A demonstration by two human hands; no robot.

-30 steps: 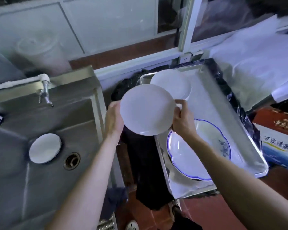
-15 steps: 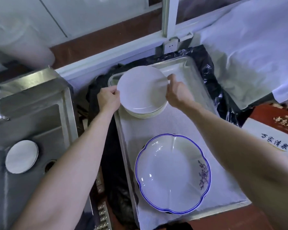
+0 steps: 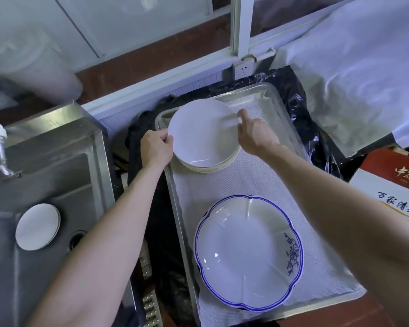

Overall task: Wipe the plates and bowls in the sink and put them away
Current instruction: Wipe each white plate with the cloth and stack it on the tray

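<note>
Where a second ago the round white plate [image 3: 202, 131] was held up between sink and tray, it now sits on the stack of white plates [image 3: 213, 167] at the upper centre of the cloth-lined metal tray [image 3: 275, 107]. The left hand [image 3: 156, 149] still pinches its left rim, while the right hand [image 3: 255, 134] touches the right rim with blurred fingers, grip unclear. I judge this plate is nearly put away, with another small white plate [image 3: 37, 226] waiting in the steel sink [image 3: 57, 166] at lower left.
</note>
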